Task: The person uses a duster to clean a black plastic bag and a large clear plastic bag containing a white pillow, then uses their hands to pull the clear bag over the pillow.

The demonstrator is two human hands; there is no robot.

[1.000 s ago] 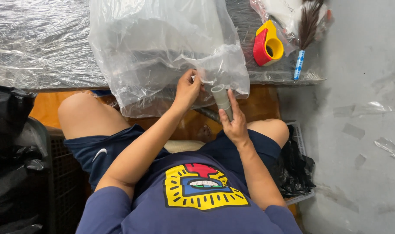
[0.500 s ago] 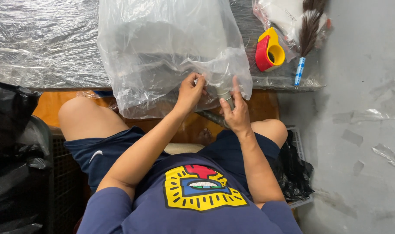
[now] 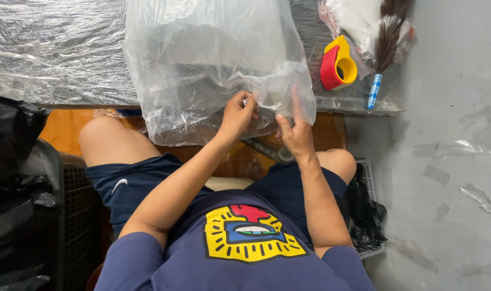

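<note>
At the near edge of the film-covered surface (image 3: 51,59), left of the red-and-yellow tape dispenser (image 3: 337,67), lies a clear plastic bag (image 3: 202,59). Left hand (image 3: 237,113) pinches its hem; right hand (image 3: 295,134) presses open-fingered. It looks light, limp and slippery, best gripped at that hem.

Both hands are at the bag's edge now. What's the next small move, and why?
Probably gather the loose edge together. The left hand pinches the clear plastic bag at its crumpled lower edge, while the right hand only touches it with spread fingers, so the edge hangs loose.
</note>
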